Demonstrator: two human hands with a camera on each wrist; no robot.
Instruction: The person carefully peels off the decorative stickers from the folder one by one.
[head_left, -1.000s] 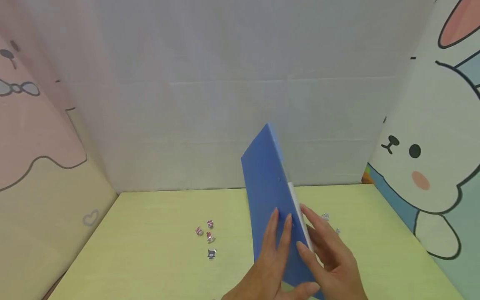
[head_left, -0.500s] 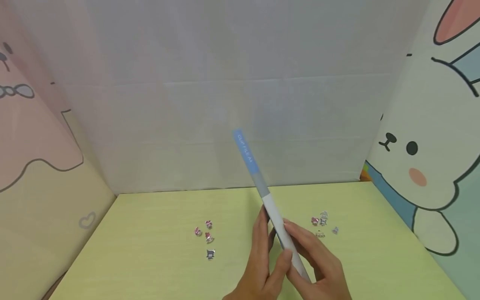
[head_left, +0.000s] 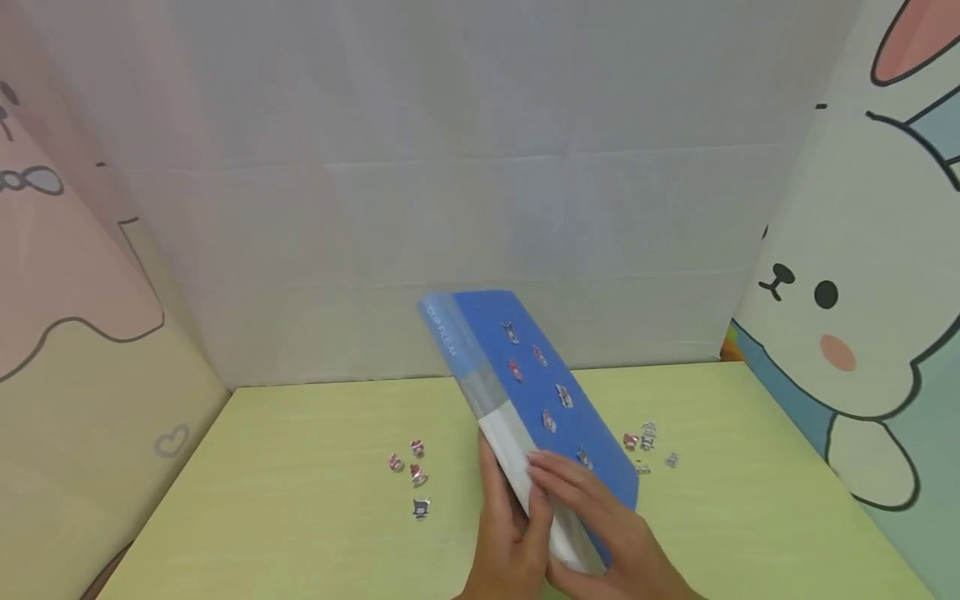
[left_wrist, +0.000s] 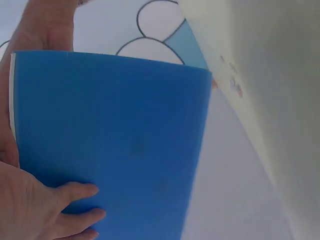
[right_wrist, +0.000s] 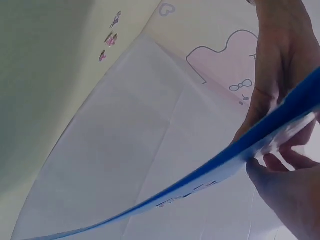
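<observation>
A blue clip file (head_left: 547,367) is held tilted above the table, its pale spine (head_left: 517,450) towards me. Several small cartoon-character stickers (head_left: 564,396) are spread over its cover. My left hand (head_left: 510,533) grips the spine, thumb on it and fingers behind the back cover. In the left wrist view those fingers (left_wrist: 75,220) lie against the plain blue back. My right hand (head_left: 615,533) holds the lower part, with its fingers over the spine edge and cover and its thumb near the bottom end. The right wrist view shows the file (right_wrist: 200,175) nearly edge-on.
Several small character pieces (head_left: 418,475) lie on the yellow-green table (head_left: 300,533) left of the file. Another loose group (head_left: 648,437) lies to the right. A white sheet (head_left: 375,208) hangs behind, with cartoon-printed panels (head_left: 840,375) at both sides.
The clip file has turned from its plain back, past the spine edge-on, to its stickered cover, and leans left at the top. Both hands turned with it, keeping hold.
</observation>
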